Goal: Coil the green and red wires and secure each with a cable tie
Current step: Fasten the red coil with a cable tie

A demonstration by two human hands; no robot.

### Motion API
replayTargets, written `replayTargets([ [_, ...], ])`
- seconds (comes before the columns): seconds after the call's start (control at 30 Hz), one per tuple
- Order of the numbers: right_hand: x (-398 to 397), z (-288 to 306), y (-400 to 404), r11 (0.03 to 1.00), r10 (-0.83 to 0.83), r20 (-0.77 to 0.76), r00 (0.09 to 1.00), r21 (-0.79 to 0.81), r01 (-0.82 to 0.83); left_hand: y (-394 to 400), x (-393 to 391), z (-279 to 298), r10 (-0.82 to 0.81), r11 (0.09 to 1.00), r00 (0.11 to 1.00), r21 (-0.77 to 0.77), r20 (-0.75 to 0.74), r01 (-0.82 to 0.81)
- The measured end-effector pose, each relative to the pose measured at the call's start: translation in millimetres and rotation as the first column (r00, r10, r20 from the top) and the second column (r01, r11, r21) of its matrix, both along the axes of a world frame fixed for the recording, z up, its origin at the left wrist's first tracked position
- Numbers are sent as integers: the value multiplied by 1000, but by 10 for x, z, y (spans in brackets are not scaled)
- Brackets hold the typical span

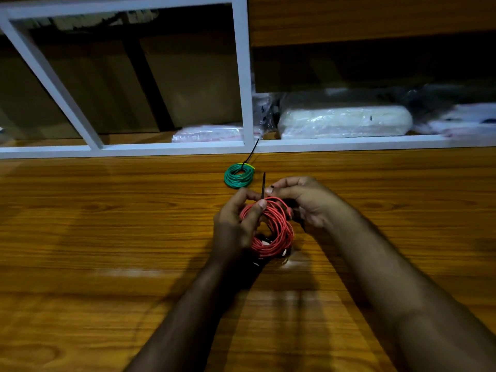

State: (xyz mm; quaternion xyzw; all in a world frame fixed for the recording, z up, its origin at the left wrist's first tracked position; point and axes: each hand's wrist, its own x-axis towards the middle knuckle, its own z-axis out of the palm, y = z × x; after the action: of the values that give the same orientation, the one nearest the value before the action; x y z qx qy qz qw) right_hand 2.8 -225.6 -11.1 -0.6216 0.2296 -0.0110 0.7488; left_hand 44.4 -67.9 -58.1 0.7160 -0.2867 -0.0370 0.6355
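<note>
Tabletop [107, 237]: glossy wood-grain surface, orange-brown, filling the lower part of the view. Green wire coil [239, 175] lies flat on it near the far edge, with a black cable tie [251, 154] on its far side, tail pointing away. Behind runs a white-framed shelf [349, 143]. On the shelf: a clear-wrapped white bundle [343, 122], a pinkish plastic packet [209, 133], further bagged items at right, blurred.

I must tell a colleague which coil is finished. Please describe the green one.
On the wooden table, near the white frame, lies the green coil. Unlike the red coil, no hand holds it, and a black tie sticks out.
</note>
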Motion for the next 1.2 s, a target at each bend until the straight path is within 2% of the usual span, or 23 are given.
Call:
replayTargets([
  [0.23, -18, 136, 52, 970, 3, -21, 1000, -242, -8, 4, -19, 1, 29, 998, 985, 44, 170, -37],
  [0.33, -28, 167, 51, 854, 57, 19, 998, -518, -39, 21, 3, -24, 72, 993, 974, 71, 216, -90],
  [0.4, -37, 198, 53, 786, 134, 53, 990, -614, -74, 25, 53, -68, 89, 990, 979, 92, 181, -106],
  [0.53, -18, 172, 97, 820, 139, 118, 983, -570, -47, 6, 59, -61, 39, 999, 997, -8, -66, -40],
  [0.7, -24, 115, 100, 900, 139, 140, 980, -431, -66, 14, 43, -17, 11, 999, 996, -43, -93, -15],
  [0.77, -16, 95, 114, 878, 153, 155, 976, -475, -62, 19, 47, -16, 25, 999, 999, -28, -45, -26],
  [0.8, -6, 81, 127, 838, 133, 178, 975, -545, -14, 25, 45, -19, 35, 999, 999, -26, -23, -36],
  [0.87, 12, 68, 162, 676, 81, 211, 974, -730, 102, 36, 41, -39, 80, 997, 997, -20, 16, -79],
  [0.97, -95, 204, 308, 372, 54, 202, 978, -913, 168, 43, -10, -32, 172, 985, 983, -23, 57, -171],
  [1.07, -208, 328, 462, 40, 114, 176, 978, -984, 172, 17, -74, -7, 228, 973, 971, -41, 70, -226],
  [1.1, -220, 338, 488, -15, 162, 176, 971, -983, 181, 10, -86, -4, 235, 972, 970, -47, 58, -232],
  [1.13, -224, 333, 498, -27, 200, 175, 964, -983, 184, 10, -93, -6, 235, 971, 971, -59, 37, -232],
  [1.2, -251, 265, 483, 47, 196, 188, 962, -982, 182, 6, -112, -10, 228, 969, 973, -93, -31, -230],
])
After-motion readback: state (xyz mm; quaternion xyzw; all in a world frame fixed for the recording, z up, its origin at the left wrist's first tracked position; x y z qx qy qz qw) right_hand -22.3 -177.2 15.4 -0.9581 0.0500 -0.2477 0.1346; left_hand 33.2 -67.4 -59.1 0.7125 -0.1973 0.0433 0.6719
